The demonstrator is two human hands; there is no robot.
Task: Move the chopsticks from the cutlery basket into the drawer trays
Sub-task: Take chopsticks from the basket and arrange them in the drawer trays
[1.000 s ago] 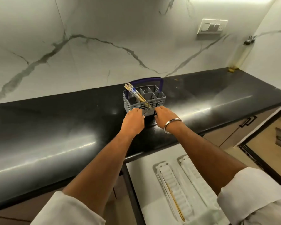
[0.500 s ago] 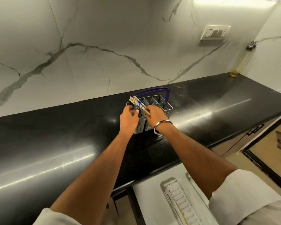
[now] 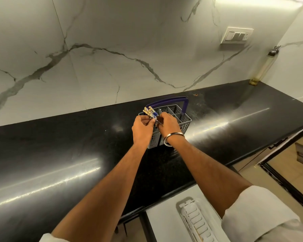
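A grey cutlery basket [image 3: 183,122] with a purple handle [image 3: 170,101] stands on the black counter. Several chopsticks [image 3: 150,112] with cream and blue ends stick up from its front left compartment. My left hand [image 3: 142,130] and my right hand [image 3: 167,124] meet at the bundle, and the fingers of both pinch the sticks just below their tops. My right wrist wears a metal bangle. A white ribbed drawer tray [image 3: 196,222] shows at the bottom in the open drawer, partly covered by my right sleeve.
The glossy black counter [image 3: 59,154] runs left to right under a white marble wall. A switch plate [image 3: 236,34] and a slim bottle [image 3: 262,67] sit at the far right. The open white drawer [image 3: 161,224] lies below the counter edge.
Both hands rose from the basket's front wall to the chopstick bundle and now pinch it. The view lifted, so less of the drawer tray shows.
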